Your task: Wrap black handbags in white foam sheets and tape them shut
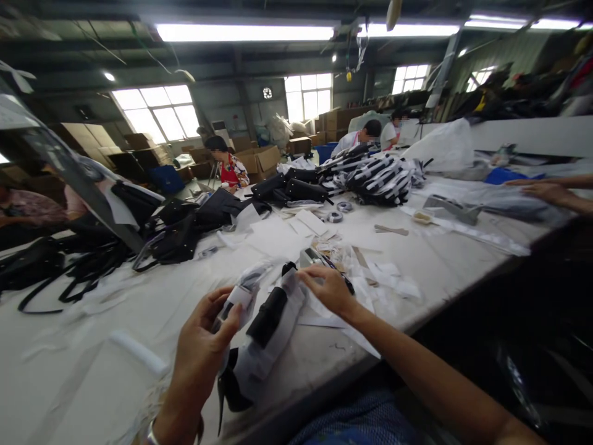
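A black item point(267, 315) partly wrapped in thin white sheet point(290, 318) lies at the table's front edge, its dark lower end curving down at the left. My left hand point(210, 337) is wrapped round a small bundle in clear plastic with a white band point(239, 296), held just left of the black item. With fingertips pressed together, my right hand point(327, 287) touches the upper end of the white sheet. Loose paper and plastic scraps point(384, 275) lie beyond my right hand.
Black bags and straps point(178, 238) cover the left back of the table point(162, 315). Farther back is a pile of black-and-white wrapped pieces point(380, 179). Two tape rolls point(334, 217) sit mid-table. Another person's hands point(546, 190) rest on plastic at the right; other people sit beyond.
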Demonstrator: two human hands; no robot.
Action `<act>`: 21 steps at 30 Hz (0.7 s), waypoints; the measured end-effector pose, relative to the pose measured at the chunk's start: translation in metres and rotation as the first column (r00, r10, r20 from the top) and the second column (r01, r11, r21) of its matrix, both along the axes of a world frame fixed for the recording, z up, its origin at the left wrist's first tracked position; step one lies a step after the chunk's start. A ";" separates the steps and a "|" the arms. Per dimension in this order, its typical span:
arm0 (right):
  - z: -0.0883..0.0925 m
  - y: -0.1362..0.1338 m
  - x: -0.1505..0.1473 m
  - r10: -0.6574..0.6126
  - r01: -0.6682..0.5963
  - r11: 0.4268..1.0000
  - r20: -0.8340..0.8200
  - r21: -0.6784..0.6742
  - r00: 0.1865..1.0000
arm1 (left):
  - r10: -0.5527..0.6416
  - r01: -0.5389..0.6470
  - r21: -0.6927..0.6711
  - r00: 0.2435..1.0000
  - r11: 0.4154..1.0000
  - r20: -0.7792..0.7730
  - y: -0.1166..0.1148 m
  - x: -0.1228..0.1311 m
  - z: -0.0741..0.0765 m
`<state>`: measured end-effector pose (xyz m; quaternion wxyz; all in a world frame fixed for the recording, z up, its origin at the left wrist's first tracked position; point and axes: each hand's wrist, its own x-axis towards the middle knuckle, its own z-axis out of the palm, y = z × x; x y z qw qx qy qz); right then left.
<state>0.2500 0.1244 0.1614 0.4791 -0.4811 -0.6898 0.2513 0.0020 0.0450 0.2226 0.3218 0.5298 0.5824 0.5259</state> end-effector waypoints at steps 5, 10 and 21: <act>-0.050 0.045 0.077 -0.270 0.302 0.938 0.187 -0.170 0.945 | -0.007 0.006 0.007 1.000 1.000 0.029 0.002 -0.001 -0.003; -0.072 0.057 0.089 -0.196 0.221 0.904 0.104 -0.365 0.975 | 0.005 -0.005 0.007 1.000 1.000 0.023 0.004 0.003 -0.002; -0.057 0.011 0.100 -0.273 0.085 0.858 -0.311 -0.507 0.910 | 0.014 -0.014 -0.011 0.998 1.000 0.053 0.005 0.000 -0.004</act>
